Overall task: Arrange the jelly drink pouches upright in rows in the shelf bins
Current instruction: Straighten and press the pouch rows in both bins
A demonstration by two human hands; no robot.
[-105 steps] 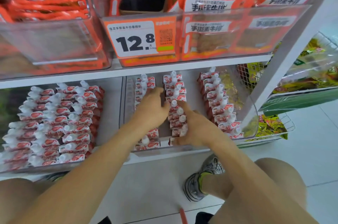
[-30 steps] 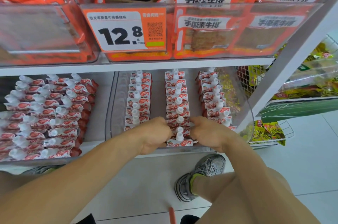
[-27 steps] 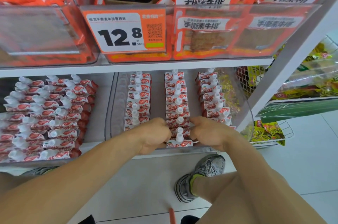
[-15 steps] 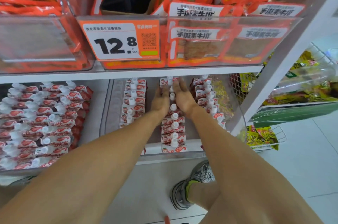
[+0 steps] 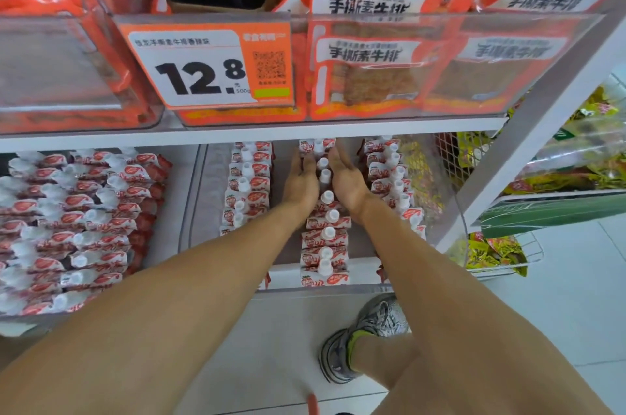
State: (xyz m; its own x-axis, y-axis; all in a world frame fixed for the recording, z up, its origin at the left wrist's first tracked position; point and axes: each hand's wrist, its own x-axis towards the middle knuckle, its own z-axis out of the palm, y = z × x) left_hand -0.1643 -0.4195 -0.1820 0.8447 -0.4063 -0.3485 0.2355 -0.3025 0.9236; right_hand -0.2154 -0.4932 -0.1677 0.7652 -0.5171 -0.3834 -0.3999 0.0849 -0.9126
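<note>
I lose both sets of fingertips under the upper shelf edge. My left hand and right hand lie flat and straight-fingered, pressing either side of the middle row of jelly drink pouches, white-capped, red-and-white, upright in the clear bin. Side rows flank it.
</note>
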